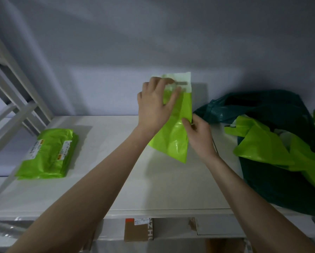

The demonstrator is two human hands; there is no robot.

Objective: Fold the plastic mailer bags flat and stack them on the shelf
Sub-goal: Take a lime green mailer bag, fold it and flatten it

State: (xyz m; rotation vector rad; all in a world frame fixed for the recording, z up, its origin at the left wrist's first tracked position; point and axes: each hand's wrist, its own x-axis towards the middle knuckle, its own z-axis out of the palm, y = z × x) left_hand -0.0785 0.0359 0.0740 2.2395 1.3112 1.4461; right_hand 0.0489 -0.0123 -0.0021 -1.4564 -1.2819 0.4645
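Mailer [173,136] held up over shelf [116,161], long axis running away from the person, flap end far.
Left hand [157,105] pinches the far flap end; right hand [198,132] pinches the right edge nearer the body, so the fold likely runs far end toward near. Folded stack [47,154] lies well left on the white shelf; dark bag [273,179] of unfolded mailers sits right. Grey wall behind, boxes below.

A white shelf [107,179] carries the things. Near its left edge lies a stack of folded lime-green mailer bags [48,154] with printed labels. At its right edge slumps a dark green sack [273,179], with loose lime-green bags [262,145] spilling from it.
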